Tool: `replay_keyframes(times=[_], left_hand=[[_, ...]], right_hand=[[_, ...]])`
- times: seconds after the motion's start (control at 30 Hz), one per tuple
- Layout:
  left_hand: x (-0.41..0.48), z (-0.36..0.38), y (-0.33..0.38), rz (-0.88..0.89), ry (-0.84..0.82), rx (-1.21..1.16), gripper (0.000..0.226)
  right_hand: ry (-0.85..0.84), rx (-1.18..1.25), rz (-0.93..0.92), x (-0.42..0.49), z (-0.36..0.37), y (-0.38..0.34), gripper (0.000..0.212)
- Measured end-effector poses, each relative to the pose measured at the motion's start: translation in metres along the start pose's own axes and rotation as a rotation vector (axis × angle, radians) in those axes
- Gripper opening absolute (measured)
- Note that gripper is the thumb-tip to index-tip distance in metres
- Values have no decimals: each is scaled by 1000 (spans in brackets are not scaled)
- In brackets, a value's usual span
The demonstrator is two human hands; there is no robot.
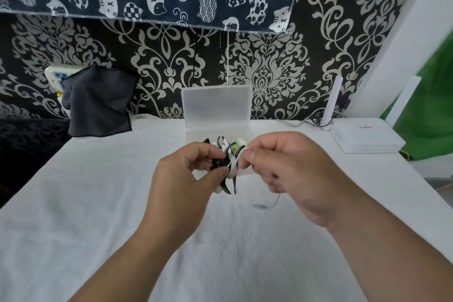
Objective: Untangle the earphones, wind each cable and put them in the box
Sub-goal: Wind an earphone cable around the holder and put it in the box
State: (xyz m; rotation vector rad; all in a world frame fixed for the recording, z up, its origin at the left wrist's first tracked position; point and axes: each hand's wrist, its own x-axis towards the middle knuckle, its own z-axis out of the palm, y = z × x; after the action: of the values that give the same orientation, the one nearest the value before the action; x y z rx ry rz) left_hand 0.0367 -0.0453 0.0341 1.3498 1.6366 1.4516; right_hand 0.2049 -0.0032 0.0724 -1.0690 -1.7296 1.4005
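Observation:
A wound bundle of black and white earphone cable [229, 169] hangs in the air between my hands, just in front of the box. My left hand [186, 176] pinches the bundle's left side, with a black earbud by its fingertips. My right hand [284, 169] pinches a white strand at the bundle's right side. A loose blurred cable end [266, 205] trails below my right hand. The translucent plastic box [196, 133] stands open on the white cloth behind the bundle, its lid [217, 105] upright. Something green and white lies inside it, partly hidden.
A white cloth [122, 203] covers the table. A white router [365, 137] with two antennas sits at the back right. A dark grey cloth [98, 103] hangs over a wall socket at the back left. Patterned wallpaper stands close behind the box.

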Motion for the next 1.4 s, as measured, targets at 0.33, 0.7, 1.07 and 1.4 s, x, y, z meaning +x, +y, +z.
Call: replay_keyframes(times=[0.33, 0.7, 1.07, 1.4], left_hand=[[-4, 2, 6, -90, -272, -312, 24], [-4, 1, 7, -176, -232, -558, 20], [7, -6, -5, -141, 59, -267, 20], [6, -7, -4, -50, 51, 9, 27]], right_hand=[[245, -99, 32, 9, -19, 15, 19], [-146, 180, 407, 8, 9, 30, 41], [-339, 64, 382, 1, 9, 24, 29], [-324, -49, 259, -3, 6, 14, 29]])
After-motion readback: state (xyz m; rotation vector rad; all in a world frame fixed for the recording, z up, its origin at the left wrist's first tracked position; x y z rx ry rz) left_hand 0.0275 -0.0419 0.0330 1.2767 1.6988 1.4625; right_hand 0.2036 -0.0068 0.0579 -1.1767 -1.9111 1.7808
